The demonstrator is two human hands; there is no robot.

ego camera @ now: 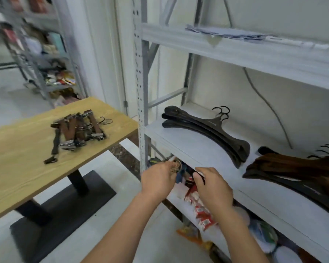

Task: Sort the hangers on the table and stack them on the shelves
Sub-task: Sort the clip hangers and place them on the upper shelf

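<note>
As we judge it, the main risk is a fumble at the front edge of the shelf (179, 147). We hold the clip hanger (176, 166) low, in front of the lip and above the red packets (199, 209) on the level beneath, so a slack grip could drop it in among them. Mis-sorting is the other risk. The shelf already carries a stack of black hangers (207, 131) and, apart to the right, a stack of brown hangers (296, 171), and their hooks could snag the clips if we set this one on either.

Our left hand (158, 179) has its fingers curled round one end, where metal glints and a brown part shows; blur hides the exact grip. Our right hand (213, 186) pinches a dark end between thumb and forefinger, most likely the same hanger's other end. The hands are near each other but not touching. The pile of clip hangers (78, 130) to be sorted lies on the tabletop (17, 168), well apart from both hands.
</note>
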